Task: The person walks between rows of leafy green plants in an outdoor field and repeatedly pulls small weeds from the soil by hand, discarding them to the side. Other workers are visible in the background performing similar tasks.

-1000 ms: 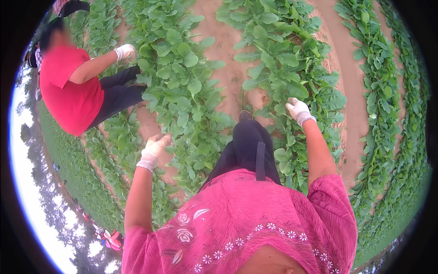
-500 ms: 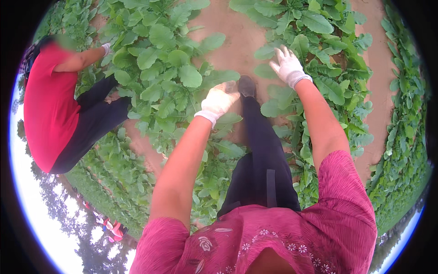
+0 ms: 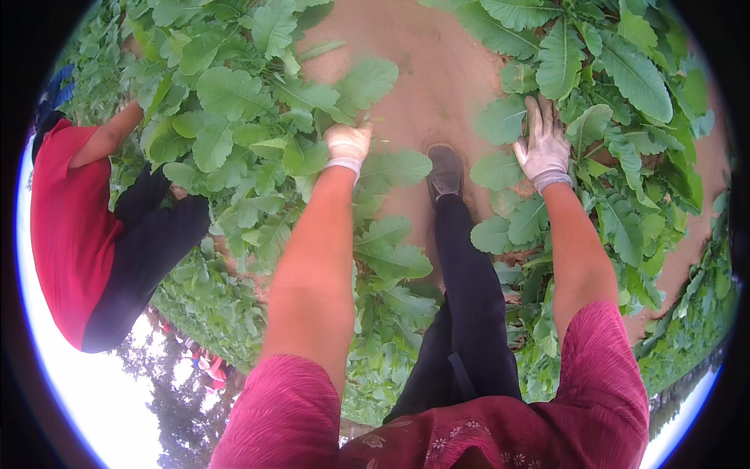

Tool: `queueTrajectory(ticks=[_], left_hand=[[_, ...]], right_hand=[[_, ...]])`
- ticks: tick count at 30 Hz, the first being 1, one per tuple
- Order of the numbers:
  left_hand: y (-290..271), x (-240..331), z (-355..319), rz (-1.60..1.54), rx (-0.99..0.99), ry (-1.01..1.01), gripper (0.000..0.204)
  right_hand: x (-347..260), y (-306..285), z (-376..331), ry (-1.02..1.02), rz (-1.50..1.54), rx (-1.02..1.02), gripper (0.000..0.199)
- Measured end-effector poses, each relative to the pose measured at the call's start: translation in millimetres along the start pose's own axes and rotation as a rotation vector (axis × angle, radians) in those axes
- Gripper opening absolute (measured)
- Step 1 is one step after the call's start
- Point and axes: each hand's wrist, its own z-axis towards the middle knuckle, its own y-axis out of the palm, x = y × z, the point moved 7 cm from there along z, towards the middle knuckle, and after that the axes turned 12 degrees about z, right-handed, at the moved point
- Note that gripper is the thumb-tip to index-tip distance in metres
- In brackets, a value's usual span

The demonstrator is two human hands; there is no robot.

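My left hand point(image 3: 348, 145), in a pale work glove, reaches into the edge of the left row of broad green leaves point(image 3: 231, 92). Its fingers look curled together; what they hold, if anything, is hidden. A large leaf point(image 3: 367, 84) rises just beyond it. Over the right row of leafy plants point(image 3: 621, 66), my right hand point(image 3: 544, 147), gloved too, lies with its fingers stretched out and somewhat apart. Those fingers rest against the leaves at the row's inner side and hold nothing.
A strip of bare brown soil point(image 3: 414, 70) runs between the rows, and my dark shoe point(image 3: 445, 168) stands on it. At the left, a person in a red shirt point(image 3: 70, 227) bends over the plants. More people appear small in the distance at lower left.
My left hand has moved left from above the path into the leaves. The right hand has come down onto the right row. The view has moved closer to the plants.
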Motion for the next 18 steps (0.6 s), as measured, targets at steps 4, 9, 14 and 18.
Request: queueTrajectory(ticks=[4,9,14,18], left_hand=[[8.5,-11.6,2.8,0.117,0.116,0.082,0.026],[-14.4,-10.9,-55.3,-1.025,-0.095,-0.028,0.028],[-116.4,20.2,-75.7,-0.794,0.164,0.306,0.056],[-169.6,-7.5,-10.4,-0.321,0.456,0.175,0.049]], right_hand=[[0.8,1.8,3.3,0.04,-0.046,-0.069,0.091],[3.8,6.6,1.5,0.064,-0.02,-0.083,0.092],[3.6,5.9,1.6,0.065,-0.026,-0.08,0.091],[4.3,6.1,1.5,0.088,0.0,-0.109,0.092]])
